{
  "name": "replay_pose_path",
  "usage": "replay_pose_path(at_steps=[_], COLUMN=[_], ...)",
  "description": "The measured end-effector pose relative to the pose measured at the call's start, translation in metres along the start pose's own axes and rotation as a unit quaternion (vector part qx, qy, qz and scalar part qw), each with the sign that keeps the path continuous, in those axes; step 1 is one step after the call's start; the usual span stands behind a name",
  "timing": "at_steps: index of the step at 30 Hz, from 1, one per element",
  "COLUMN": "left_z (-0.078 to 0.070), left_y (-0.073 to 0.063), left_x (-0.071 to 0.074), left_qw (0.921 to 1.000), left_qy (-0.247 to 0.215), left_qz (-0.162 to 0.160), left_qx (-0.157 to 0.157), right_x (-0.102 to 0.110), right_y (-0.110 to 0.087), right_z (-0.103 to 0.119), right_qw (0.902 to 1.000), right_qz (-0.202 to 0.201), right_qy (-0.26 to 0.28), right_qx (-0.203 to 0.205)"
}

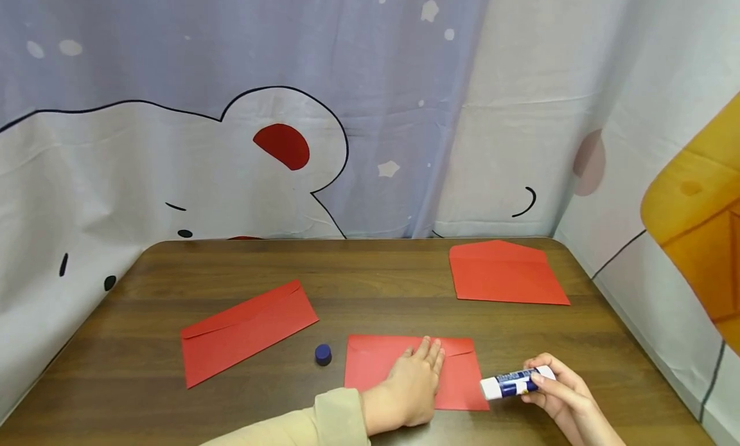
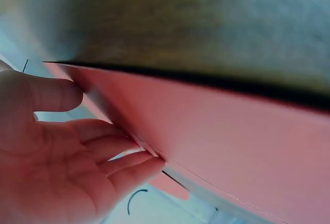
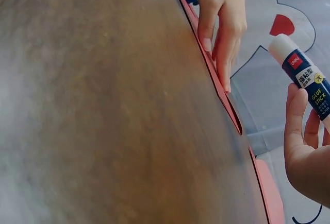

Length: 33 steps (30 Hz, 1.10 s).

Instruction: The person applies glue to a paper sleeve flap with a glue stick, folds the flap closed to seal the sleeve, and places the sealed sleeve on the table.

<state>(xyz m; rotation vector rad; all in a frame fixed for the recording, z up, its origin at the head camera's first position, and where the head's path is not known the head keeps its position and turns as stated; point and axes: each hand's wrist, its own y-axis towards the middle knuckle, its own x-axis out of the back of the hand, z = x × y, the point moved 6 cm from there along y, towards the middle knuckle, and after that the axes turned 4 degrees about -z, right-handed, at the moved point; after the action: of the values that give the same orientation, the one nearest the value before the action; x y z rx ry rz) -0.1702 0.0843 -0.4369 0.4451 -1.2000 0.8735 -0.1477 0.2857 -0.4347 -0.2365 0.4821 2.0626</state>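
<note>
A red envelope (image 1: 370, 364) lies flat on the table near its front, its flap folded down along the far edge. Across it rests my left hand (image 1: 414, 383), with straight fingers touching the flap. In the left wrist view the fingertips (image 2: 154, 163) sit right at the envelope's fold. To the right, my right hand (image 1: 569, 398) holds an uncapped glue stick (image 1: 513, 383) between thumb and fingers, its white end pointing left by the envelope's right corner. The right wrist view shows the label on the glue stick (image 3: 307, 74). A dark blue cap (image 1: 323, 354) stands left of the envelope.
Another red envelope (image 1: 248, 333) lies at an angle on the left, with its flap folded down. At the back right is a third red envelope (image 1: 503, 279) with its flap raised. A patterned curtain (image 1: 393, 99) hangs behind the wooden table (image 1: 381, 285).
</note>
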Motion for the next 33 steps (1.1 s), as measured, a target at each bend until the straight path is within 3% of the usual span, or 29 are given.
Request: replay_pose_path(at_steps=[2, 8, 13, 21, 29, 33], left_z=[0.001, 0.003, 0.001, 0.002, -0.007, -0.007], left_y=[0.001, 0.006, 0.01, 0.012, 0.019, 0.022], left_x=[0.001, 0.007, 0.007, 0.01, 0.015, 0.014], left_qw=[0.9998, 0.9965, 0.997, 0.9992, 0.9925, 0.9926], left_qy=[-0.014, 0.015, 0.036, 0.017, 0.039, 0.05], left_qz=[-0.011, -0.075, -0.055, -0.025, -0.093, -0.086], left_qx=[-0.001, -0.033, -0.04, -0.027, -0.07, -0.07], right_x=[0.0, 0.0, 0.001, 0.002, 0.001, 0.001], right_y=[0.0, 0.0, -0.001, -0.001, 0.0, 0.001], right_z=[0.001, 0.002, 0.001, 0.0, 0.0, 0.0], right_qw=[1.0, 0.9999, 0.9999, 0.9999, 0.9995, 0.9994], right_qz=[0.002, 0.007, 0.007, 0.008, 0.01, 0.012], right_qy=[-0.001, 0.009, 0.015, 0.013, 0.029, 0.031], right_qx=[0.006, 0.009, 0.004, -0.002, 0.003, 0.002])
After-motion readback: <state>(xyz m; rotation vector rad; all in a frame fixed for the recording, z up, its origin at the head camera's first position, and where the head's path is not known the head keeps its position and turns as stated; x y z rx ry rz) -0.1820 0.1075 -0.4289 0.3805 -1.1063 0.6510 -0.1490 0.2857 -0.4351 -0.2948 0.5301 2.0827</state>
